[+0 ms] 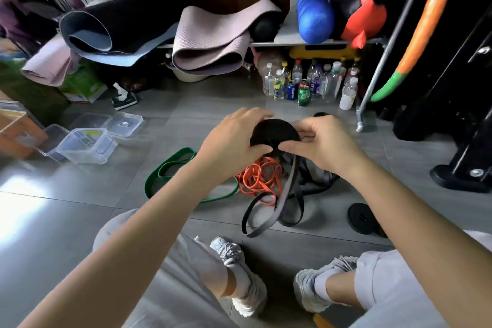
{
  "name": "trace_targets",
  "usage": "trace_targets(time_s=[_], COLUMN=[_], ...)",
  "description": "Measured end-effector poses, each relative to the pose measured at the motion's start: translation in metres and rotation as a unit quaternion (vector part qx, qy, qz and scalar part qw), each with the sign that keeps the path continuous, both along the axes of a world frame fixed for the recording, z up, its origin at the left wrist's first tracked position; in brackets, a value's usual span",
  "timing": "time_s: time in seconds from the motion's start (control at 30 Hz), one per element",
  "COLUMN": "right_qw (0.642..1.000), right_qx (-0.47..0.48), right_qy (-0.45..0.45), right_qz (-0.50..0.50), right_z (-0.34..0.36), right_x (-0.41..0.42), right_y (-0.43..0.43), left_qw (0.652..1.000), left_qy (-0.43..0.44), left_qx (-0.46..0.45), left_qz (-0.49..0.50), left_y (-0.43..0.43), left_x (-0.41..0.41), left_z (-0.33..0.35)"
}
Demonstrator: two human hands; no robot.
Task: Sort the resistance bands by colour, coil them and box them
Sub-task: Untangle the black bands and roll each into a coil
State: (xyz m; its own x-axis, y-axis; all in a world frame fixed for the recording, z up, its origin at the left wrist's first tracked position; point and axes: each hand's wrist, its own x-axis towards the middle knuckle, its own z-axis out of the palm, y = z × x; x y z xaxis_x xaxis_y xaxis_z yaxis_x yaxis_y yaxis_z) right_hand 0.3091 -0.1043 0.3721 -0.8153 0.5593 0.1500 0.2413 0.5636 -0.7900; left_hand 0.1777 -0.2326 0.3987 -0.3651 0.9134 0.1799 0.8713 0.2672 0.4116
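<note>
Grey tiled floor: it fills the middle and lower part of the frame, and all the bands lie on it in front of the person's knees.
Green band: it lies loose and flat, left of centre, not coiled.
Orange bands: a tangled heap at centre, just under the hands and touching the green band at its right end; not coiled.
Loose dark straps: several black loops lie below centre, beside the orange heap.
Clear boxes: they stand open at middle left with a lid beside them; I see no band inside them.
Finished coil: one flat black roll lies on the floor at lower right, well apart from the boxes.
Progress: I judge the task to be in its early half. The colours are roughly separated, one black band is rolled and a second is being rolled, while green, orange and all the boxing remain.
Left hand: its fingers are curled over the upper left edge of the roll and grip it.
Right hand: its thumb presses on the near face of the roll and the other fingers are bent behind the right edge, so it pinches the roll.
Black coil: it is held above the orange heap, at the centre of the frame, between both hands.
Hanging tail: from below the coil, next to the right thumb, the unrolled part drops to the floor, so much length is left to wind.
</note>
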Motion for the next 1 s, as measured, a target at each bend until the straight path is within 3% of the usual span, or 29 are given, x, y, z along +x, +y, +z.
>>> trace_targets(time_s=[0.07, 0.13, 0.2, 0.27, 0.43, 0.53, 0.63, 0.7, 0.73, 0.77, 0.83, 0.87, 0.93, 1.0], right_qw=[0.997, 0.994, 0.997, 0.996, 0.983, 0.973, 0.96, 0.962, 0.968, 0.976, 0.992, 0.998, 0.998, 0.995], right_qx=[0.069, 0.107, 0.074, -0.008, -0.063, -0.104, -0.162, -0.169, -0.155, -0.136, -0.077, -0.036, 0.045, 0.08], right_qy=[-0.037, -0.028, 0.018, 0.084, 0.171, 0.203, 0.227, 0.216, 0.196, 0.169, 0.095, 0.051, -0.025, -0.046], right_qz=[0.019, 0.026, 0.026, 0.03, 0.014, 0.023, 0.023, 0.019, 0.015, 0.012, 0.007, 0.009, 0.028, 0.047], right_z=[0.008, 0.017, 0.026, 0.031, 0.032, 0.028, 0.015, 0.007, 0.003, 0.0, -0.006, -0.009, -0.011, -0.015], right_x=[-0.002, -0.003, -0.001, 0.002, 0.001, -0.003, -0.005, -0.004, -0.003, -0.001, 0.002, 0.003, 0.003, 0.003], right_y=[-0.005, -0.008, -0.008, -0.005, 0.004, 0.0, -0.005, -0.005, -0.004, -0.003, -0.001, -0.001, -0.006, -0.012], left_qw=[0.997, 0.998, 0.999, 0.973, 0.869, 0.766, 0.674, 0.645, 0.67, 0.738, 0.916, 0.969, 1.0, 0.996], left_qy=[0.068, 0.054, -0.045, -0.205, -0.433, -0.576, -0.676, -0.714, -0.699, -0.638, -0.377, -0.228, -0.027, 0.043], left_qx=[-0.03, -0.017, 0.027, 0.104, 0.235, 0.286, 0.296, 0.269, 0.243, 0.206, 0.111, 0.065, -0.01, -0.07], left_qz=[-0.025, -0.02, -0.008, 0.006, 0.047, 0.031, 0.016, 0.036, 0.055, 0.075, 0.084, 0.06, -0.008, -0.043], left_y=[0.001, 0.003, 0.002, 0.001, 0.001, 0.005, 0.008, 0.007, 0.005, 0.003, -0.002, -0.003, -0.003, -0.001], left_x=[0.003, 0.001, -0.003, -0.008, -0.004, 0.001, 0.005, 0.006, 0.005, 0.002, -0.006, -0.008, -0.006, 0.0], left_z=[0.01, 0.016, 0.019, 0.021, 0.015, 0.006, -0.007, -0.018, -0.022, -0.024, -0.025, -0.024, -0.02, -0.019])
